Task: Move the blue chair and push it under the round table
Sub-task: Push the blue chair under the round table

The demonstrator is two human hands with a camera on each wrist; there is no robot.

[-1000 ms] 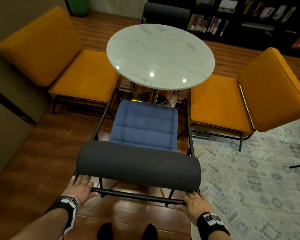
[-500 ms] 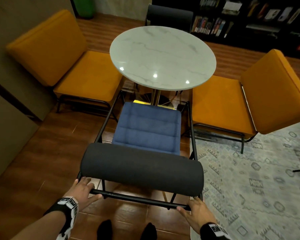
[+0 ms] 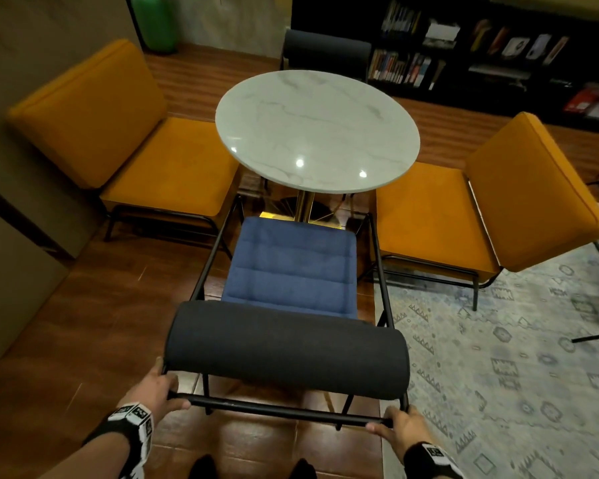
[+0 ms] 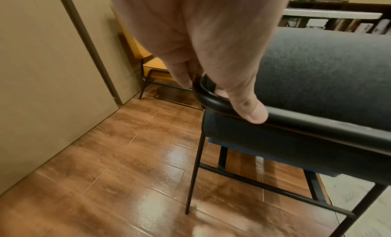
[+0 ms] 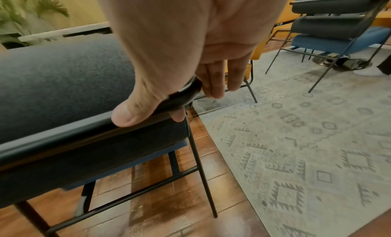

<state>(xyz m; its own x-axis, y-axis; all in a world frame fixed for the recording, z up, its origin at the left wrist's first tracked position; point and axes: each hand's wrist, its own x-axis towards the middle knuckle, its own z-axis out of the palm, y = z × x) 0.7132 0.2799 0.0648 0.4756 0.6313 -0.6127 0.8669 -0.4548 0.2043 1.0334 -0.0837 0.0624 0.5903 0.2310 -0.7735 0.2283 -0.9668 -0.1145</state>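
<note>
2 bare hands grip the black metal back rail (image 3: 284, 411) of the blue chair (image 3: 291, 271), seen from the person's own head camera. At the rail's left corner the left hand (image 3: 153, 392) is wrapped round the tube, thumb (image 4: 249, 111) lying along its near side and fingers (image 4: 180, 75) curled over the bend. At the opposite corner the right hand (image 3: 400, 430) holds the tube the same way, thumb (image 5: 131, 111) pressed on the rail and fingers (image 5: 213, 83) hooked round the curve. Both wrists wear black bands with white markers.

Just ahead of the 2 grips sits the chair's dark grey roll-shaped backrest (image 3: 287, 350), and beyond that the blue quilted seat, its front edge reaching the near rim of the round table (image 3: 317, 133) but the seat itself lying almost wholly outside the white marble top. Beneath the grips is brown wood-look floor (image 3: 101, 323); off the right-hand grip a pale patterned rug (image 3: 516, 375) begins.

Farther out, 2 orange chairs flank the table, one (image 3: 135, 150) beyond the left grip and one (image 3: 481, 209) beyond the right. Past the table stands another dark-backed chair (image 3: 327, 50), and behind it dark bookshelves (image 3: 481, 46) and a green container (image 3: 154, 20).
</note>
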